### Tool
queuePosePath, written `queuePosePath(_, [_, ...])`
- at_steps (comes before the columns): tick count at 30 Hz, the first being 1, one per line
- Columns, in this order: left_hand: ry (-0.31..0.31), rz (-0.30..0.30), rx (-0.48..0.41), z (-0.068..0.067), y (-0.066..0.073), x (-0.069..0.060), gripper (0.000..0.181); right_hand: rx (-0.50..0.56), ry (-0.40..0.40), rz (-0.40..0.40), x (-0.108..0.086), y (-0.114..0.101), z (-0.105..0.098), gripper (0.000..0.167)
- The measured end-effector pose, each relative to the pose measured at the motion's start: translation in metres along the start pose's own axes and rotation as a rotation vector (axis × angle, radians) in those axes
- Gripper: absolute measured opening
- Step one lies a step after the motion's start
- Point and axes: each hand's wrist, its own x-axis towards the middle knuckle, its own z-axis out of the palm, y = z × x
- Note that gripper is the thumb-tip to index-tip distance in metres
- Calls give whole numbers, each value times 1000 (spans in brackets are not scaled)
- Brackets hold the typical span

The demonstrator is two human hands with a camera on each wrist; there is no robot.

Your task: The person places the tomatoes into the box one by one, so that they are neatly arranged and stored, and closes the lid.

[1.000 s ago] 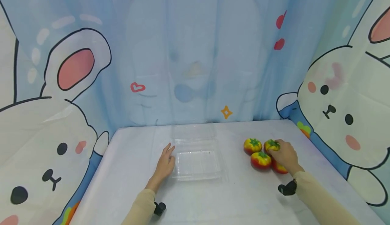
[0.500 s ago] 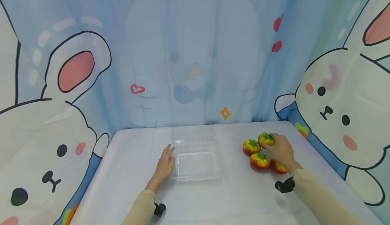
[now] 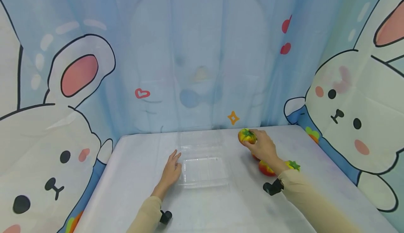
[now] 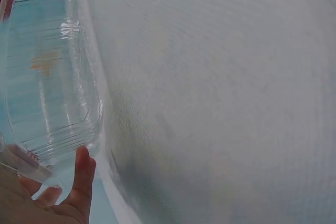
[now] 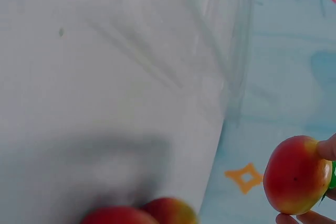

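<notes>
My right hand [image 3: 266, 148] holds a red-and-yellow tomato-like fruit [image 3: 247, 136] with a green leafy top, above the table. Thumb and fingers grip its sides, and in the right wrist view the fruit [image 5: 294, 177] shows its smooth red underside. Below that hand lie more such fruits, one red fruit [image 3: 266, 168] and another fruit [image 3: 293, 165], partly hidden by the hand and forearm. A clear plastic box [image 3: 205, 171] with its lid [image 3: 200, 139] laid back stands mid-table. My left hand [image 3: 171, 170] rests at the box's left side, fingers loosely extended; the left wrist view shows fingertips near its corner.
A white cloth covers the table [image 3: 202, 212]. Behind it hangs a blue curtain [image 3: 202, 50] with printed rabbits on both sides. The table's far edge lies just behind the lid.
My right hand has lifted one fruit from the group and carried it left, toward the box. The left hand has stayed beside the box.
</notes>
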Motion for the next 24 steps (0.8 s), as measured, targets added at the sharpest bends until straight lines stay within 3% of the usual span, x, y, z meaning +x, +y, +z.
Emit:
queuePosePath(10, [-6,24,-5,1,-1,0,48,90,50,-169,3,-48,36,54])
queuePosePath(18, [-9,33,4,1,-2,-1,48,117,-27,-127,-3,-77,63,53])
queuePosePath(24, [-3,35,-5,0,-2,-1,47,130,-26,-152,-9,-94,84,51])
